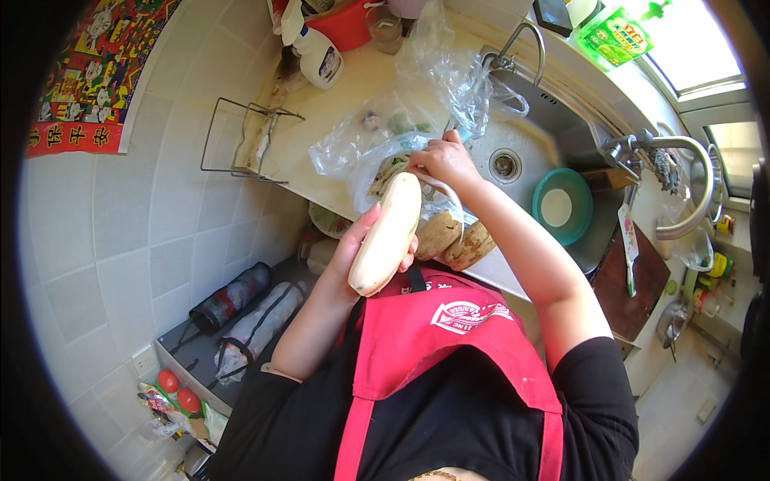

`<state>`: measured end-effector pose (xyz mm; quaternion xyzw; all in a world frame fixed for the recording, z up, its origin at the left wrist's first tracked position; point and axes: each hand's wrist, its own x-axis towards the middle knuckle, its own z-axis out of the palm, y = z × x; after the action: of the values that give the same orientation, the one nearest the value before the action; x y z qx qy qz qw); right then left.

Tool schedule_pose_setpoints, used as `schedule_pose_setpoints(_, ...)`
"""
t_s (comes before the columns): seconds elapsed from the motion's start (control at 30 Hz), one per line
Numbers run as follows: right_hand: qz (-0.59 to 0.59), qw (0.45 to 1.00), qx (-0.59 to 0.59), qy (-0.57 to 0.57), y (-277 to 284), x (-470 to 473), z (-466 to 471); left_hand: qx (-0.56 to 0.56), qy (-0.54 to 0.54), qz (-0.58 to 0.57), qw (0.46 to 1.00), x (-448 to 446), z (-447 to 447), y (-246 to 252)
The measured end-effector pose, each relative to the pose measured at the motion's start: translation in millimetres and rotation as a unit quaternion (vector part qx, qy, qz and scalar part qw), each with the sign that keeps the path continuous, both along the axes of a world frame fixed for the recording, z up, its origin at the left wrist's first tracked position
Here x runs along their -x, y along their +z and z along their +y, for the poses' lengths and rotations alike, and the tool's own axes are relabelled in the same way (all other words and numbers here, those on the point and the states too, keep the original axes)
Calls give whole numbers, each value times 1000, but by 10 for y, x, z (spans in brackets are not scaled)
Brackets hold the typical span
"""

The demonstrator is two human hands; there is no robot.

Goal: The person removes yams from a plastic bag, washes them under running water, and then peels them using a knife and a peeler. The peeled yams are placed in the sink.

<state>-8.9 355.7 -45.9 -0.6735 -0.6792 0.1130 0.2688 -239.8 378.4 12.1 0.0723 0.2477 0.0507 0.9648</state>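
My left hand (355, 249) grips a peeled, pale lotus root section (388, 234), held tilted above the counter's front edge. Beyond its upper end, my right hand (446, 159) is closed around a teal-handled tool (462, 134), probably a peeler; its working end is mostly hidden. A pale strip of peel (448, 191) hangs beside the right wrist. Beneath my hands, a clear plastic bag (364, 174) lies spread out with peelings (385, 174) in it. Two brown, unpeeled lotus root sections (438, 235) (470, 248) rest side by side at the counter edge, near my apron.
To the right is a steel sink (523, 132) holding a green basin (580, 225), with faucets (692, 144) above. A knife (628, 246) lies on a dark cutting board (640, 288). A wire rack (240, 141) and a white spray bottle (319, 57) stand on the left side.
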Motion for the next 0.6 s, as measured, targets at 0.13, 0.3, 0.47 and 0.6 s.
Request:
schedule_pose_setpoints(0.13,-88,990,95,-55,-74,-15,117,7,24,38,999,44,171,-42)
schedule_pose_setpoints(0.3,-124,990,62,-26,185,-46,202,37,36,68,996,91,245,-145)
schedule_pose_setpoints(0.47,-24,992,-64,-104,787,58,-35,23,14,-101,995,43,264,-221)
schedule_pose_setpoints(0.6,-15,983,-183,12,1049,585,-360,7,52,39,998,-218,196,-172)
